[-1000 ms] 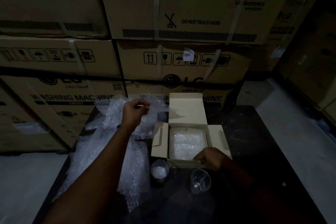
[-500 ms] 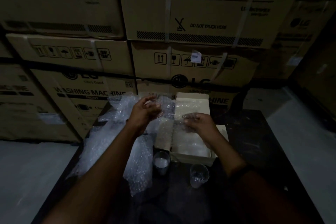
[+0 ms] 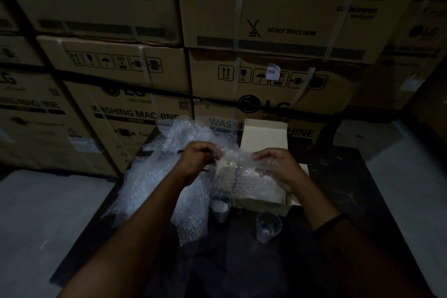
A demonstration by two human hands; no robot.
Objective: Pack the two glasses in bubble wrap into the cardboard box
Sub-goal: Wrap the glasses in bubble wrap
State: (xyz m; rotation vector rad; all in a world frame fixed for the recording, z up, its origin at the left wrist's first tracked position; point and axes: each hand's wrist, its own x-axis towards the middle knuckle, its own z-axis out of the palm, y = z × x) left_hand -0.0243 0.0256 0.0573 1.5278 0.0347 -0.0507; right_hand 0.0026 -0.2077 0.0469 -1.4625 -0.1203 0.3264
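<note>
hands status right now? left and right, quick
Left hand: pinches the bubble wrap, holding it up.
Right hand: grips the same sheet at its other side.

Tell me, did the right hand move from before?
Yes. The right hand left the near edge of the box and rose over it, farther away, to pinch the bubble wrap.

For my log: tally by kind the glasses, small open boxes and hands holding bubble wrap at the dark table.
Glasses: 2 (left glass, right glass)
Open cardboard box: 1
Hands gripping bubble wrap: 2 (left hand, right hand)
Total: 5
</note>
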